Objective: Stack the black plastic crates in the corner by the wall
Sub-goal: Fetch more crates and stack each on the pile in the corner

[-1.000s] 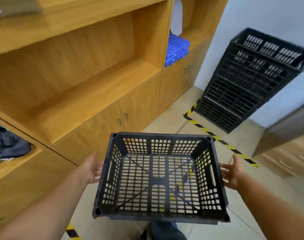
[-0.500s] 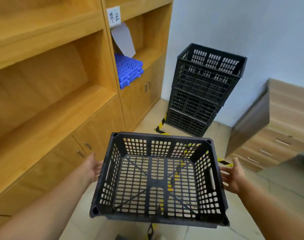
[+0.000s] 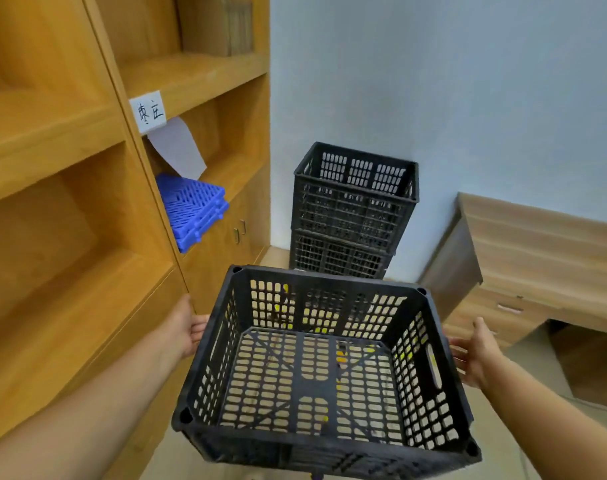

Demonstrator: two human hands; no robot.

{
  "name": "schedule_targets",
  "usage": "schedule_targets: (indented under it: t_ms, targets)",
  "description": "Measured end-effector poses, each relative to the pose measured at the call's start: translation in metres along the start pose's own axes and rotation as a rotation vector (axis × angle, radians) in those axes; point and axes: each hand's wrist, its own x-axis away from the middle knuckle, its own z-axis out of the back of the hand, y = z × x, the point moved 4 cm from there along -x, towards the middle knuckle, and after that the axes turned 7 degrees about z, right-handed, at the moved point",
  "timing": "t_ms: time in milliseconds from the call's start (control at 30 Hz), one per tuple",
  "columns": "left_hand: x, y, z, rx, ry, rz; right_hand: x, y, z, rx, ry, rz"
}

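I carry an empty black plastic crate [image 3: 316,368] at waist height, its open top facing me. My left hand [image 3: 186,327] grips its left side and my right hand [image 3: 475,355] grips its right side near the handle slot; the fingertips are hidden behind the crate walls. Straight ahead, a stack of black crates [image 3: 354,209] stands on the floor in the corner against the pale wall. The far rim of the carried crate covers the foot of that stack.
A tall wooden shelf unit [image 3: 70,237] with lower cabinet doors runs along my left, holding blue plastic grids [image 3: 196,209] and a paper label [image 3: 148,112]. A wooden desk with drawers [image 3: 537,271] stands to the right of the stack. Yellow-black floor tape shows through the crate.
I have turned and walked toward the corner; the crate stack has shifted from upper right to straight ahead and looks closer. Both hands keep the same hold on the crate.
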Motion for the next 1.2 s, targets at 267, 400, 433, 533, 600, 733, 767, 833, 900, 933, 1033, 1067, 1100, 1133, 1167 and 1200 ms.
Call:
schedule_targets:
  t_ms: [267,400,433,533,600,733,767,833,900,933,1033,1067,1100,1133,1167,1200]
  targets:
    - [-0.018,0.142,-0.052,-0.04,-0.118,-0.096,-0.017,-0.077,-0.053,-0.133,0.123,0.112]
    - [-0.013,0.209,-0.081,-0.026,-0.162,-0.176,-0.028,-0.123,-0.071,-0.224,0.155,0.183]
    - [-0.011,0.225,-0.088,-0.024,-0.184,-0.191,-0.03,-0.135,-0.075,-0.242,0.156,0.204]
    - [-0.003,0.268,-0.111,-0.029,-0.208,-0.243,-0.039,-0.177,-0.084,-0.29,0.174,0.229]
    - [0.0,0.292,-0.127,-0.007,-0.207,-0.279,-0.043,-0.204,-0.091,-0.325,0.172,0.22]
    - [0.015,0.334,-0.16,0.074,-0.212,-0.345,-0.067,-0.258,-0.099,-0.381,0.15,0.257]
    - [0.02,0.344,-0.17,0.087,-0.225,-0.353,-0.072,-0.274,-0.101,-0.385,0.132,0.273]
    - [0.03,0.365,-0.19,0.09,-0.228,-0.38,-0.082,-0.307,-0.101,-0.381,0.121,0.308]
    - [0.038,0.383,-0.212,0.094,-0.231,-0.407,-0.093,-0.336,-0.099,-0.378,0.109,0.321]
    - [0.041,0.392,-0.222,0.096,-0.231,-0.421,-0.097,-0.351,-0.098,-0.382,0.107,0.339]
    - [0.043,0.409,-0.247,0.102,-0.256,-0.43,-0.11,-0.381,-0.096,-0.38,0.088,0.343]
    - [0.041,0.414,-0.251,0.12,-0.241,-0.435,-0.114,-0.388,-0.097,-0.372,0.072,0.337]
    - [0.041,0.42,-0.261,0.138,-0.241,-0.44,-0.12,-0.4,-0.097,-0.363,0.05,0.333]
    - [0.037,0.426,-0.273,0.14,-0.238,-0.444,-0.129,-0.411,-0.096,-0.351,0.04,0.33]
    - [0.038,0.43,-0.284,0.141,-0.243,-0.445,-0.137,-0.422,-0.095,-0.341,0.034,0.332]
    - [0.036,0.436,-0.294,0.141,-0.245,-0.453,-0.145,-0.433,-0.094,-0.337,0.035,0.338]
